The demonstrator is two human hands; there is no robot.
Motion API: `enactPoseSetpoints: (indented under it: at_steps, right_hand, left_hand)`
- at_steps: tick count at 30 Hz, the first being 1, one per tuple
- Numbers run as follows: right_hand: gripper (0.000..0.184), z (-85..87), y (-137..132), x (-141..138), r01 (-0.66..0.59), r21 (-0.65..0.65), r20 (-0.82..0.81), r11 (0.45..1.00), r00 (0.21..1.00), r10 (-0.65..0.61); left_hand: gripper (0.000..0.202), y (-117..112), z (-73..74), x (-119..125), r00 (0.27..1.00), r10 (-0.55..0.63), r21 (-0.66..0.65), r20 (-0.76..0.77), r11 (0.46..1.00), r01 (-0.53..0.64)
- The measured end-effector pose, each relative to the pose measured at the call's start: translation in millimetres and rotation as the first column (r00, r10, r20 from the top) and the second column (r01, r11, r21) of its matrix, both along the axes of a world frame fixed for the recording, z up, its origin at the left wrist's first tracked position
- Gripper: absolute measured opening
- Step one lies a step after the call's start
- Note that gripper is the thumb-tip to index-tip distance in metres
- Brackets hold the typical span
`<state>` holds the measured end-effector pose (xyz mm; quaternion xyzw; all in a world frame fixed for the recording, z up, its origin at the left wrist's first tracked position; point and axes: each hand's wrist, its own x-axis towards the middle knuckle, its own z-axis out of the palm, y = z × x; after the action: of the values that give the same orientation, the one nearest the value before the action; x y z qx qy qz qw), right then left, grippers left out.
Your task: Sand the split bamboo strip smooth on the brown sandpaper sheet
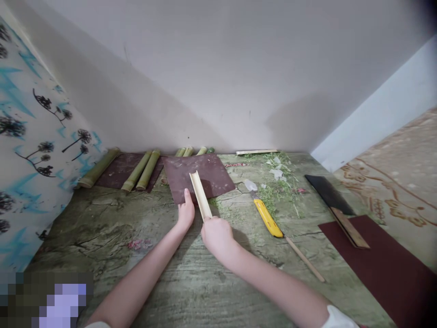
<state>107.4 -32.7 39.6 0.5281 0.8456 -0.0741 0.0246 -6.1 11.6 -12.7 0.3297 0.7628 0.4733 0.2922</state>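
Note:
My right hand (218,234) is closed round the near end of a split bamboo piece (200,193), its pale hollow inside facing up. The far end of the bamboo lies over a dark brown sandpaper sheet (218,171) dusted with pale powder. At the near edge of that sheet, my left hand (186,212) pinches it, thumb on top and the other fingers mostly hidden. Right of my hands, a yellow-handled knife (268,218) with a whitish, wide blade lies on the table.
Bamboo tubes (148,171) lie at the left on another brown sheet (119,166). Green shavings (273,193) are scattered at the back right. A thin stick (305,259) lies near the knife. A cleaver (329,196) with a wooden handle rests across a brown sheet (372,259) at the right.

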Motion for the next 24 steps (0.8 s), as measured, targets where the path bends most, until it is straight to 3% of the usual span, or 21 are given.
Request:
enactPoseSetpoints:
  at_steps: [5,8,12,16,21,24]
  right_hand:
    - [0.025,13.7,6.3,2.8,-0.054,-0.089,0.012,0.995,0.998,0.055]
    - [0.028,14.2,8.3,2.2,-0.063,-0.084,0.003,0.994,0.998,0.064]
    - [0.027,12.5,14.1,2.3,-0.025,-0.092,0.013,0.995,1.000,0.026]
    - [0.025,12.6,26.4,9.1,0.019,-0.039,-0.013,0.999,1.000,-0.020]
    - [0.018,4.3,37.8,16.7,-0.057,-0.070,-0.221,0.996,0.974,0.040]
    - [0.018,0.1,41.7,17.1,-0.138,-0.267,-0.461,0.954,0.887,0.000]
  left_hand:
    - [0.071,-1.8,3.3,1.5,1.000,-0.024,0.000,-0.017,1.000,0.024]
    - [0.071,-2.4,6.0,3.3,0.999,-0.038,0.007,-0.011,0.999,0.038]
    - [0.066,-4.4,8.5,8.0,0.997,-0.063,0.115,-0.052,0.991,0.068]
    - [0.060,-5.8,6.9,10.8,0.985,-0.155,0.135,-0.070,0.977,0.164]
    - [0.070,-3.2,5.8,5.8,0.994,-0.109,-0.009,-0.005,0.994,0.109]
    - [0.078,-2.5,8.8,1.0,0.991,-0.066,-0.088,0.115,0.993,0.076]
